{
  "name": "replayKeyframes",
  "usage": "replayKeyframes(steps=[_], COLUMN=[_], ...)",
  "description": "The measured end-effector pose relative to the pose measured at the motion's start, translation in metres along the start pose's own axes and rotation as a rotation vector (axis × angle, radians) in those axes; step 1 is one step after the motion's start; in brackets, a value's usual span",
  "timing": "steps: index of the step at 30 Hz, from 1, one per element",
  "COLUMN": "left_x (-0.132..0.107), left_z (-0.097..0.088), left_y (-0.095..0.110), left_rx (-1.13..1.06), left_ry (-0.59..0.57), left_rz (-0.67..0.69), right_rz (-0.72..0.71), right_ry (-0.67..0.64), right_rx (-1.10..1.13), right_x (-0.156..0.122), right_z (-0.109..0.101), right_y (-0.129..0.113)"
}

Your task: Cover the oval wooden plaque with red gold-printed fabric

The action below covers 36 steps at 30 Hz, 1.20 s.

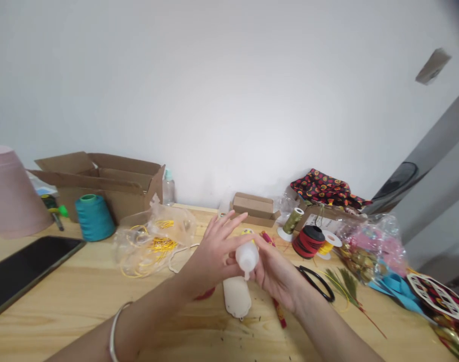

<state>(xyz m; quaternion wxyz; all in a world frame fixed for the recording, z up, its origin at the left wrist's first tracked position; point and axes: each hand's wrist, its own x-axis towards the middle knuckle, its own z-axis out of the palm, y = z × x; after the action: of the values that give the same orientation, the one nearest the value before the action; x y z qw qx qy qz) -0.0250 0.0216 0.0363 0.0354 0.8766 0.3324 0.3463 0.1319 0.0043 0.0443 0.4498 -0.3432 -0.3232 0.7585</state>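
My right hand (pixel 277 274) grips a small white squeeze bottle (pixel 246 257) with its nozzle pointing down, above the wooden table (pixel 82 306). My left hand (pixel 214 254) touches the bottle from the left, thumb against it, with the other fingers stretched out and apart. A silver bangle (pixel 116 329) circles my left wrist. A second white bottle (pixel 236 296) lies on the table just below the hands. Something red (pixel 206 294) peeks out under my left hand.
A clear bag of yellow cord (pixel 154 241), teal thread cone (pixel 94 217), open cardboard box (pixel 108 183), pink tub (pixel 10 193) and dark tablet (pixel 23 266) lie left. Right: small box (pixel 254 208), thread spools (pixel 308 241), black ring (pixel 317 282), bagged trinkets (pixel 369 246), patterned cloth (pixel 325 188).
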Motion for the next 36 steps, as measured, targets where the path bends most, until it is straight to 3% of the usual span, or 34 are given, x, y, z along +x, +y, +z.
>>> replayKeyframes(steps=[2,5,8,10,15,23,29,32,36], left_x=[0.013,0.029,0.04,0.043,0.028,-0.019,-0.034,-0.037,-0.036], left_z=[-0.007,-0.009,0.003,0.014,0.022,-0.004,-0.007,-0.003,-0.005], left_y=[0.0,-0.004,-0.012,-0.016,-0.026,-0.06,-0.061,-0.06,-0.059], left_rx=[-0.014,-0.147,-0.337,-0.365,-0.375,-0.18,-0.039,-0.026,-0.096], left_ry=[0.037,0.092,0.094,0.055,-0.032,-0.112,-0.177,-0.163,-0.135], left_rz=[0.004,-0.096,-0.279,-0.32,-0.4,-0.495,-0.517,-0.56,-0.624], right_rz=[-0.068,-0.299,-0.56,-0.644,-0.674,-0.672,-0.789,-0.846,-0.839], right_ry=[-0.005,0.042,0.128,0.217,0.3,0.376,0.619,0.602,0.48], right_rx=[-0.101,-0.389,-0.691,-0.788,-0.798,-0.698,-0.61,-0.628,-0.738], right_x=[0.003,0.009,0.019,0.029,0.054,0.063,0.035,0.019,0.012], right_z=[-0.002,-0.012,-0.022,-0.028,-0.049,-0.07,-0.055,-0.041,-0.023], right_y=[-0.006,-0.006,0.003,0.009,0.015,0.015,0.011,0.009,0.014])
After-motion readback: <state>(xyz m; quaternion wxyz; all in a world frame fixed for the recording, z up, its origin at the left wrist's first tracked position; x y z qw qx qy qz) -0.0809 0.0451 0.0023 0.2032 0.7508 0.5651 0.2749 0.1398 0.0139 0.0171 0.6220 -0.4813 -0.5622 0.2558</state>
